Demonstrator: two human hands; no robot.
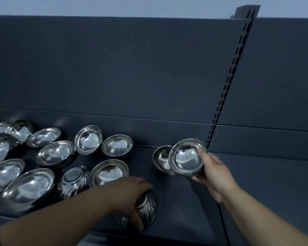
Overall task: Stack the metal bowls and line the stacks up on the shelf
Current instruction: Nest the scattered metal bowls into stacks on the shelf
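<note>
Several shiny metal bowls lie scattered on the dark shelf (181,201), most at the left. My right hand (214,173) grips a tilted metal bowl (186,158) by its rim, thumb inside. This held bowl partly covers another bowl (161,158) standing on the shelf just left of it. My left hand (132,192) curls over an upside-down ribbed bowl (147,209) near the shelf's front edge. A second upside-down ribbed bowl (73,181) lies further left, beside an upright bowl (108,172).
The shelf's dark back panel (132,77) rises behind the bowls. A slotted upright rail (226,89) runs diagonally at the right and meets the shelf behind the held bowl. Another shelf section (274,174) continues to the right of it.
</note>
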